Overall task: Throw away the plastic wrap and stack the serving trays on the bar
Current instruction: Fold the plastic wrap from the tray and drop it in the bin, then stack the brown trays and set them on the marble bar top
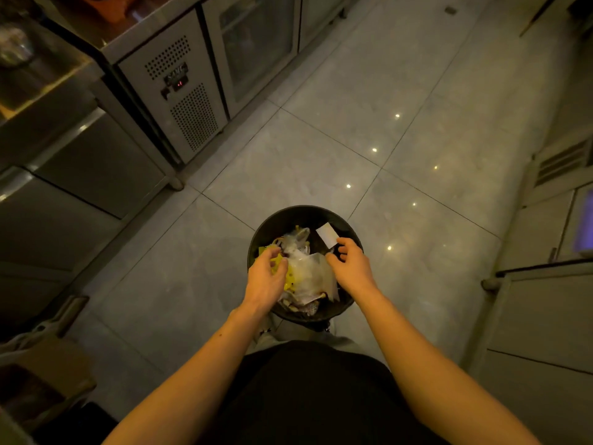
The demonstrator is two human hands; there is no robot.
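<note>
A round black trash bin [288, 216] stands on the tiled floor right in front of my feet. Crumpled clear plastic wrap [313, 273] lies on top of the rubbish inside it, between my two hands. My left hand [266, 277] hovers over the bin's left side with fingers spread and curled downward, holding nothing. My right hand [351, 263] hovers over the right side, fingers loosely apart, also holding nothing. No serving trays are in view.
A stainless under-counter fridge [179, 91] with glass doors lines the left side, with steel cabinets [90, 175] nearer me. More steel units [545, 284] stand on the right. A white card [327, 234] and yellow scraps [290, 277] lie in the bin. A cardboard box [48, 380] sits at lower left.
</note>
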